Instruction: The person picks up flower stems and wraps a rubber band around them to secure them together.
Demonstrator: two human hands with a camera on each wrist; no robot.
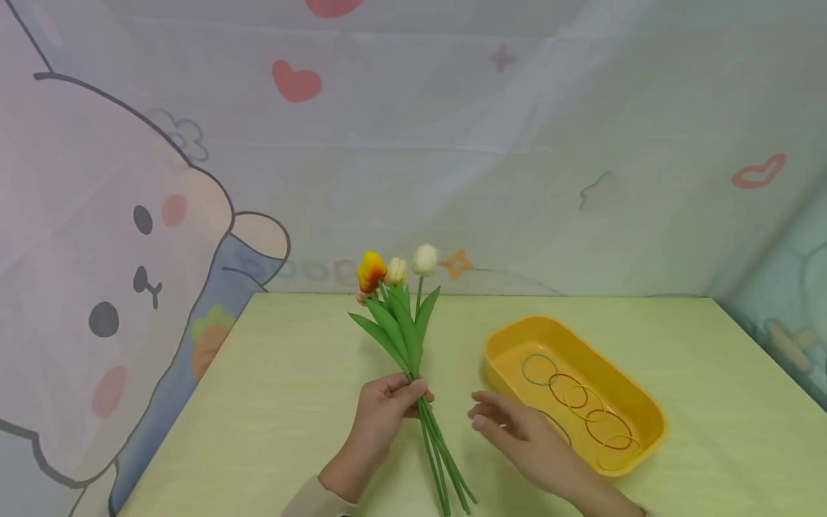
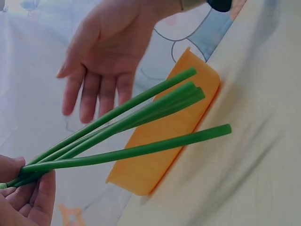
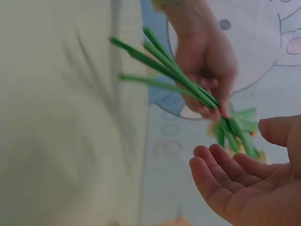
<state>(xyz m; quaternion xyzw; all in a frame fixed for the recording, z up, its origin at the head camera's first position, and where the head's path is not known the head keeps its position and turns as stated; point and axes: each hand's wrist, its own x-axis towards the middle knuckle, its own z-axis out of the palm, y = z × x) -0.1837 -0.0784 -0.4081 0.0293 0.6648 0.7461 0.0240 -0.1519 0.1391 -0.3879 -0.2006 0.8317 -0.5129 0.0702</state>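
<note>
My left hand [image 1: 386, 413] grips a bunch of tulips [image 1: 403, 323] around the stems, just below the leaves. White and orange-yellow blooms top the bunch, with a pinkish one partly hidden behind. In the left wrist view the green stems [image 2: 127, 117] fan out past the fingers, their cut ends apart. To the right of the stems, my right hand [image 1: 526, 438] hovers with nothing in it, its fingers loosely bent and apart from the flowers. The right wrist view shows that hand [image 3: 249, 183] palm up, fingers relaxed.
A yellow plastic tray [image 1: 504, 373] stands on the pale table [image 1: 291, 373] right of the flowers, partly behind my right forearm. Several coloured rubber bands [image 1: 539, 369] lie in it. Behind the table hangs a printed cloth [image 1: 420, 143] with a cartoon figure.
</note>
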